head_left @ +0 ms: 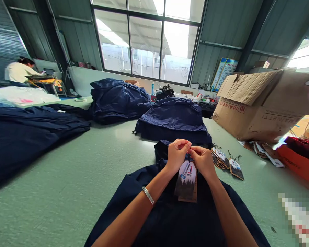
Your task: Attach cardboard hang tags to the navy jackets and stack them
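A dark navy garment lies spread on the green table in front of me. Above its collar, my left hand and my right hand meet with pinched fingertips on a thin dark cord. From the cord hang tags, a white and grey printed one in front of a brown one, lying over the garment. A pile of similar tags with dark strings is just right of my right hand, one tag apart from it.
Folded navy garments lie behind my hands, a navy heap farther back, more navy fabric at left. Cardboard boxes and an orange item stand right. A person sits far left.
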The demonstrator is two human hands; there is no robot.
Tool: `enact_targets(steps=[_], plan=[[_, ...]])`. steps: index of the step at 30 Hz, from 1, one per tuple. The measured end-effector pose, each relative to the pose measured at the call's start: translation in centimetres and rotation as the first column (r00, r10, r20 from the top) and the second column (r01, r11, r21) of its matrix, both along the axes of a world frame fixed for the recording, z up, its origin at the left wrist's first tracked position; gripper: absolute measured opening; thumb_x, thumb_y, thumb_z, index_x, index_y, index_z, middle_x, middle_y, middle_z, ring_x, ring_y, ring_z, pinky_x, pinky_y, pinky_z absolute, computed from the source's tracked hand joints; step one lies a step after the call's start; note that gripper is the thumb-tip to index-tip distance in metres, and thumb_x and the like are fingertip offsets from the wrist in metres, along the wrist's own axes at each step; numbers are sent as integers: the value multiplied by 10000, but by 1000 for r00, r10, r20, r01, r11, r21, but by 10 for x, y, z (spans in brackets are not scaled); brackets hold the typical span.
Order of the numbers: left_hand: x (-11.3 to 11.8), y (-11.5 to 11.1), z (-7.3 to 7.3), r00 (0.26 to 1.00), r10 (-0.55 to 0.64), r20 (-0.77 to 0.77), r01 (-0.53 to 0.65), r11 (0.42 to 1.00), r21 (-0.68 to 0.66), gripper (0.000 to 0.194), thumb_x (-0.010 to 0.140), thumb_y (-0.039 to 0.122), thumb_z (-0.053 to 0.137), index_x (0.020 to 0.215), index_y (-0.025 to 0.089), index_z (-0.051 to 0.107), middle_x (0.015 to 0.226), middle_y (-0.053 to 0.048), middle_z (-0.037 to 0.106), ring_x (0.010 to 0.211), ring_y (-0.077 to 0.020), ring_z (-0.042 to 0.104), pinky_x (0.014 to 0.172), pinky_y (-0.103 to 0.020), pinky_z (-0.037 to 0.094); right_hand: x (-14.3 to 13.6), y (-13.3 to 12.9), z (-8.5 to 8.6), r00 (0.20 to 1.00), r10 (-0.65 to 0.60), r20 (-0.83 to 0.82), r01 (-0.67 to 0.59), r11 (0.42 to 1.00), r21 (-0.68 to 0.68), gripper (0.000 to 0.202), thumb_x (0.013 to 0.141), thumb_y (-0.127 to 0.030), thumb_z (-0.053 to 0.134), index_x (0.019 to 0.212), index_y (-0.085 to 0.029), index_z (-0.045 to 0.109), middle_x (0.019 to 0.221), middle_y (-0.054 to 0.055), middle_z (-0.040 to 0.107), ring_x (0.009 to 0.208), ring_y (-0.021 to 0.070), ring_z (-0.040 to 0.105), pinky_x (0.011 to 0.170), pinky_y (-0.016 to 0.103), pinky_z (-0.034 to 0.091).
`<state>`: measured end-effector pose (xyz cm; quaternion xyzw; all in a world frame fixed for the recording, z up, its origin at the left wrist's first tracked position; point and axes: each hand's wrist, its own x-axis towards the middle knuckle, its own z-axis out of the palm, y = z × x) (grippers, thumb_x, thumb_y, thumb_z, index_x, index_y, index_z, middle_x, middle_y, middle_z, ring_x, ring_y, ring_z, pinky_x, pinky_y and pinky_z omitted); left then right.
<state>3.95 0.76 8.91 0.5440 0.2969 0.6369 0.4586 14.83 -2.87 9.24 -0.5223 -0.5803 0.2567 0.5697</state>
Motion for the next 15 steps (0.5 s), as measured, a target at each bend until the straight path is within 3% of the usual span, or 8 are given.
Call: enact_targets(steps=[15], plan=[[2,-4,-6,995,63,-84,-60,997,40,109,730,248,701,718,144,730,775,-50,680,689,-129,607,642,-236,484,2,-2,0,997,43,62,-41,998,-37,253,725,-348,590,739,-165,763,685,58,733,624,195,634,581,279,452]])
